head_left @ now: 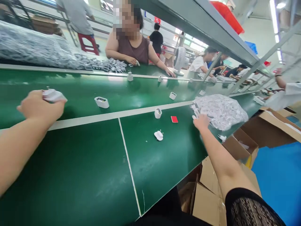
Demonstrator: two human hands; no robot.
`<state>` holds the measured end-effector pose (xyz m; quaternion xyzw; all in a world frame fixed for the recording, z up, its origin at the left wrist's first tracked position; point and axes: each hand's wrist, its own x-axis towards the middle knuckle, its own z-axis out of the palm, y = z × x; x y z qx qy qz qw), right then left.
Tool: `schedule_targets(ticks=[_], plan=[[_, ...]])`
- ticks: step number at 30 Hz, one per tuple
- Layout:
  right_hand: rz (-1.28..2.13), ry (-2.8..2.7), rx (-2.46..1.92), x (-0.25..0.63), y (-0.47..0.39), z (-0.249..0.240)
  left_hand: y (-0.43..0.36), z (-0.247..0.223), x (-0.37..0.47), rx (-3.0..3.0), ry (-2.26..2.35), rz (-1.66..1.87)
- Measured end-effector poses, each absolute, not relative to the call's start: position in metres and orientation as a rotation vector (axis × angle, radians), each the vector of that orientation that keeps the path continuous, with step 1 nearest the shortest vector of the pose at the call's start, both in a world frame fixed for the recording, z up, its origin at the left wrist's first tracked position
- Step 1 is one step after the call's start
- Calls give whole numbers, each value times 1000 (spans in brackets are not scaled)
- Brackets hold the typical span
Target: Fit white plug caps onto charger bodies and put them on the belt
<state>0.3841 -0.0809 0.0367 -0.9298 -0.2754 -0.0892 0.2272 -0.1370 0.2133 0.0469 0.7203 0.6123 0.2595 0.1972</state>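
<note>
Spilling could maybe be caused if the bag (223,111) gets tugged: right hand (202,121) half-curled at its edge, hold unclear; white piece (54,95) gripped by curled left hand (43,105).

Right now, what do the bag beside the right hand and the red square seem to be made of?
Bag: probably thin, glossy, clear plastic film; it wrinkles, shines and shows white pieces through it. Red square: looks smooth, evenly coloured; card or plastic, I cannot tell.
</note>
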Motion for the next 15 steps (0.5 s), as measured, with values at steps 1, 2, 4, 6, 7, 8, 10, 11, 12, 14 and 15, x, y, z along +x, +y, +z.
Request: schedule_targets(ticks=[1,2,4,6,7,8,10,11,12,14,15], plan=[[-229,-735,-2570,388,-83,34,215,49,-138,1880,1843,783],[-218,-724,-2569,390,-84,32,214,50,-137,1748,1980,871],[-215,-725,-2536,392,-87,27,207,50,-128,1697,2087,928],[-244,-705,-2480,392,-87,26,199,45,-116,1803,2060,1041],[-264,-680,-2447,392,-87,26,197,42,-110,1904,1976,1102],[-285,-649,-2410,391,-86,28,195,38,-104,2004,1861,1134],[-305,-601,-2327,386,-82,34,197,30,-94,2101,1664,1077],[-300,-595,-2283,381,-80,38,200,27,-90,2093,1619,1020],[-291,-604,-2244,374,-77,43,203,25,-85,2075,1596,954],[-170,-686,-2123,351,-73,53,203,23,-75,2069,1536,890],[-75,-750,-2046,337,-72,59,199,23,-69,2084,1486,892]])
